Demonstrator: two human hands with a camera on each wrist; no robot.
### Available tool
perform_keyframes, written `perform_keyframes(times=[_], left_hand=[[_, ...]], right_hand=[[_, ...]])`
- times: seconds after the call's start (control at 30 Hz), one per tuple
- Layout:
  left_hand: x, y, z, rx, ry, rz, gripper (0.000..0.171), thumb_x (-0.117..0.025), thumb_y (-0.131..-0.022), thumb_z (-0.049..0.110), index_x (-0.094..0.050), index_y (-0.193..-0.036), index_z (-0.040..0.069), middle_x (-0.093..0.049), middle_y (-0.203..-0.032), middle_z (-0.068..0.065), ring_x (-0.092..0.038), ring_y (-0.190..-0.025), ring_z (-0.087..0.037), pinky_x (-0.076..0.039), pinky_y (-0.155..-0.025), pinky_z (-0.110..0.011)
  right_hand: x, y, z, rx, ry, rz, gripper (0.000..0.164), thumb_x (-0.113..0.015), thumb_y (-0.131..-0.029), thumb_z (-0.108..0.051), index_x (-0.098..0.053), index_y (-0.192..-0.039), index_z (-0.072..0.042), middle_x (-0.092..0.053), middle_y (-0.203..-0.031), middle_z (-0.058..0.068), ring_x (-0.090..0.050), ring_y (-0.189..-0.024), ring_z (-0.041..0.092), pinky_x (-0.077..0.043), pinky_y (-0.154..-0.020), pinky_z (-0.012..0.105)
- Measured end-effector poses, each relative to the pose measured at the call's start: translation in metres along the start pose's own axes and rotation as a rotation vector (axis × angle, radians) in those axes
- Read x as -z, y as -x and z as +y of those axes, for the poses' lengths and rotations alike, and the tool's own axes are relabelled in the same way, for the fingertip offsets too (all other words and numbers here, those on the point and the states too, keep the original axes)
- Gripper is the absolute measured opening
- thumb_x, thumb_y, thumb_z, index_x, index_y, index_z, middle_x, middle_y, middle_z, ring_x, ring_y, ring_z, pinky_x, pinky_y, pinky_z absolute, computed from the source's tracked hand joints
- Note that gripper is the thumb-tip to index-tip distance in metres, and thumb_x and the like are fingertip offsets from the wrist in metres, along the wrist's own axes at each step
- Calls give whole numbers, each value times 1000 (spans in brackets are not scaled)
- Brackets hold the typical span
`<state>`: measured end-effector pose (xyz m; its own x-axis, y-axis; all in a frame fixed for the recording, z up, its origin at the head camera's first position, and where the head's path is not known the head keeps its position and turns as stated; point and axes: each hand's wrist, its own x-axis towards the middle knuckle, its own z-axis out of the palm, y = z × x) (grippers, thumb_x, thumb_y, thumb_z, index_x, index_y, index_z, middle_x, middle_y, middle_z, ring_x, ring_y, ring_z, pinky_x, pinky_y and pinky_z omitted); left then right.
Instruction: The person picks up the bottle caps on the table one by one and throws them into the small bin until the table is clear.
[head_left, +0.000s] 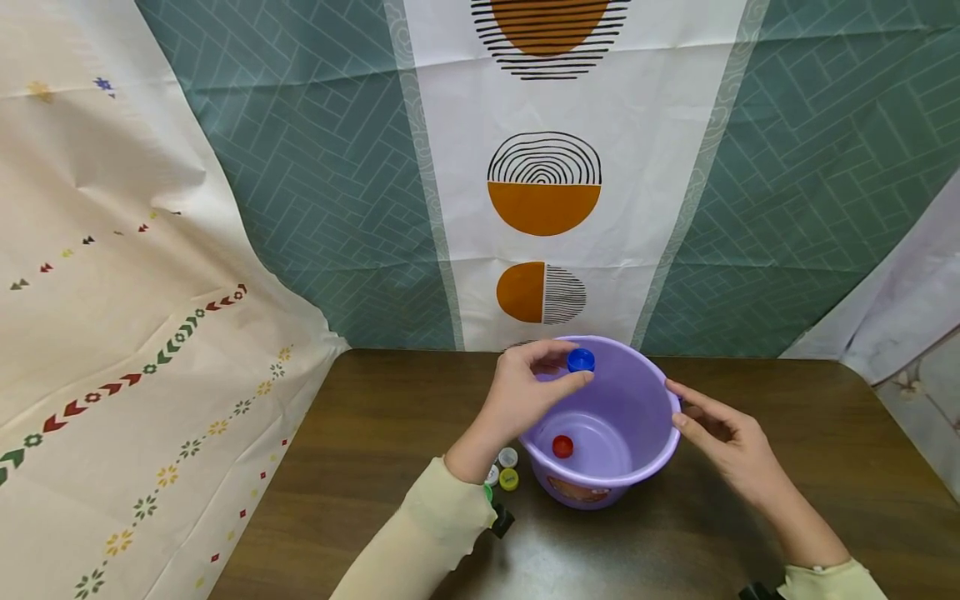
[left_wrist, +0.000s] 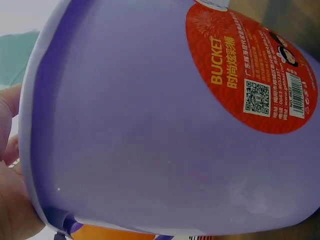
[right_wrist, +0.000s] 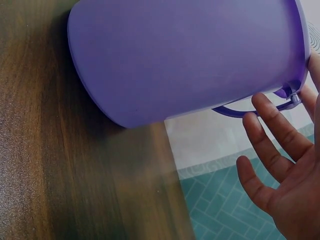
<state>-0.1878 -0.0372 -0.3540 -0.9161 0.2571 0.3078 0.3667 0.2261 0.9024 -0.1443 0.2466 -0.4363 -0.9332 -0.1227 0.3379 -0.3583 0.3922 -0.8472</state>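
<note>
My left hand (head_left: 525, 387) pinches a blue bottle cap (head_left: 581, 360) between thumb and fingers, over the mouth of a purple bucket (head_left: 633, 400). Inside the bucket, on its floor, lies a red bottle cap (head_left: 562, 447). At the bucket's right rim my right hand (head_left: 723, 442) touches the edge with thumb and forefinger. The right wrist view shows its other fingers spread, close to the bucket's purple handle (right_wrist: 232, 113). In the left wrist view the bucket wall, with its red label (left_wrist: 255, 75), hides most of the left hand and the blue cap.
On the brown table (head_left: 405, 400), left of the bucket, lie a white cap (head_left: 507, 457), a yellow cap (head_left: 508, 479) and a few more, partly behind the left wrist. A patterned cloth (head_left: 330, 208) hangs behind the table, with a cream cloth (head_left: 150, 333) on the left.
</note>
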Motion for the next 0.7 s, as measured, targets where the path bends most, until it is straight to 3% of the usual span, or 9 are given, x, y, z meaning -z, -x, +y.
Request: perform_keyframes(times=[0.27,0.57,0.7], left_hand=[[4,5,22,10,21,-18,32,-76,-77,17,-69,-107,8,-70,-97,-8,-65,-86,-19,-54,-85,-41],[4,5,25,8,-10,-23,31,-76,-77,18,-70,-106,10,-71,-99,-4,-65,-89,-18,-53,-82,-24],[3,4,20,-17,-24,-17,32,-77,-76,19,-70,-106,12,-71,-101,-1,-64,-93,-10,-52,-87,-29]], right_hand=[[0,0,0,-1,10,3,47,-62,-88,-5,-52,-134,-13,-69,-102,7,-65,-88,8,-52,-73,17],[-1,0,-3,-8,12,1,47,-61,-89,-5,-52,-134,-12,-69,-101,11,-65,-87,5,-52,-73,17],[-1,0,-4,-15,15,0,47,-61,-89,-5,-52,-134,-13,-69,-102,13,-65,-87,6,-52,-73,17]])
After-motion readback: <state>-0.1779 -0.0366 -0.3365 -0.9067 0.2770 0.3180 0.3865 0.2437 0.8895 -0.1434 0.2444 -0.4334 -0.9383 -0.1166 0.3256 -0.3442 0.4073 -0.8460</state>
